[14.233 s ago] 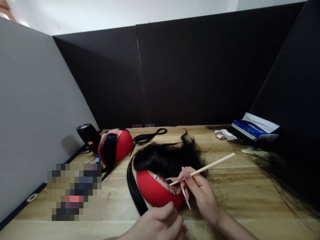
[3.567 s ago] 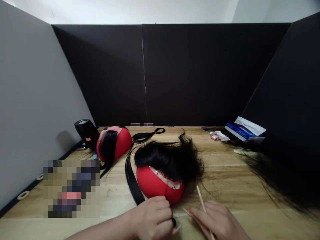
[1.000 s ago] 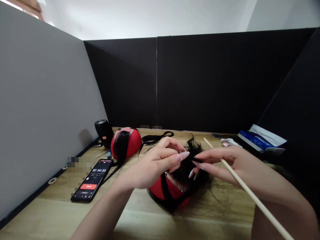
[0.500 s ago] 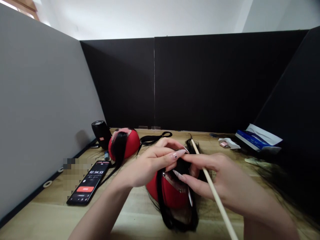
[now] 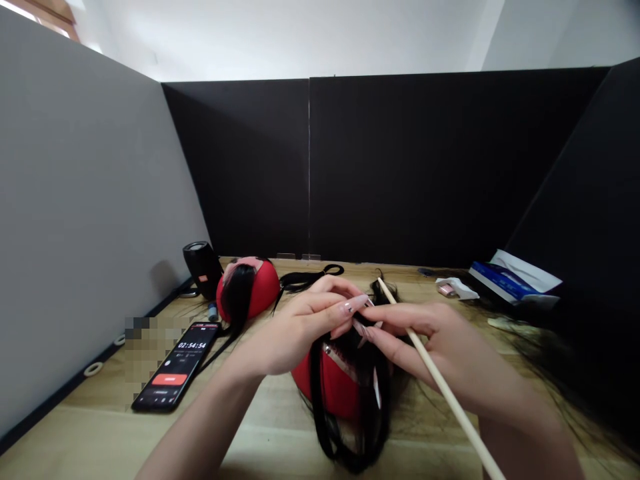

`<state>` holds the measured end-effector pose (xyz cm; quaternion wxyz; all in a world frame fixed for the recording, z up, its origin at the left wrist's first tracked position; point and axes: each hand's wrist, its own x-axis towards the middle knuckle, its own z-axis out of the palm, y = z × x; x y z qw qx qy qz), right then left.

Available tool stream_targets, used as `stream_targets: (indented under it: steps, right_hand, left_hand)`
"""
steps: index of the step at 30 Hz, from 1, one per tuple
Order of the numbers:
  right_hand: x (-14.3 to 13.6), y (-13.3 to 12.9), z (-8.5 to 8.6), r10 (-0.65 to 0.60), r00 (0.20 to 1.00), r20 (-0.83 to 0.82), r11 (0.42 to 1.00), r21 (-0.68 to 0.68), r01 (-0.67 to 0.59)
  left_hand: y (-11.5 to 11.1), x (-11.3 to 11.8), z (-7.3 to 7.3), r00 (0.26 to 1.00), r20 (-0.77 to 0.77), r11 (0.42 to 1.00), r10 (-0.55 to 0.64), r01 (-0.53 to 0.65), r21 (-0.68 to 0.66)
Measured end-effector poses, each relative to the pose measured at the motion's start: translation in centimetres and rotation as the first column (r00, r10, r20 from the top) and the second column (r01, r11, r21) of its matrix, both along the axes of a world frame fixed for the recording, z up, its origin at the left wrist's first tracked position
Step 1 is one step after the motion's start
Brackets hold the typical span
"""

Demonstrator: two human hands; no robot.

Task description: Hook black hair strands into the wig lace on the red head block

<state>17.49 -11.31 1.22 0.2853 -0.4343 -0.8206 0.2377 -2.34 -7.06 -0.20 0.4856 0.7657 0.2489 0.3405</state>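
Long black looped hair strand (image 5: pixel 317 403) hangs over the front of red rounded head form (image 5: pixel 337 390), on the table below both hands. Forearms angle in from bottom edge, wrists bent inward, fingertips meeting above form. Left hand (image 5: pixel 300 330): thumb and fingers pinch strand's upper part. Right hand (image 5: pixel 450 350): thumb, index at hair, can't tell if pinching; slim pale wooden stick (image 5: pixel 453 399) lies across it.
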Motion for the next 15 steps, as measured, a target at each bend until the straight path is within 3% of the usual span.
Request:
stream_targets:
  steps: [11, 15]
  right_hand:
    - [1.2, 0.1, 0.3, -0.036, 0.999, 0.003, 0.997, -0.061, 0.036]
    - [2.0, 0.0, 0.8, 0.019, 0.998, 0.062, 0.996, -0.083, -0.014]
  left_hand:
    - [0.6, -0.1, -0.4, 0.994, 0.094, 0.998, 0.062, -0.062, -0.008]
    - [0.3, -0.1, -0.1, 0.957, 0.291, 0.999, 0.002, 0.014, -0.052]
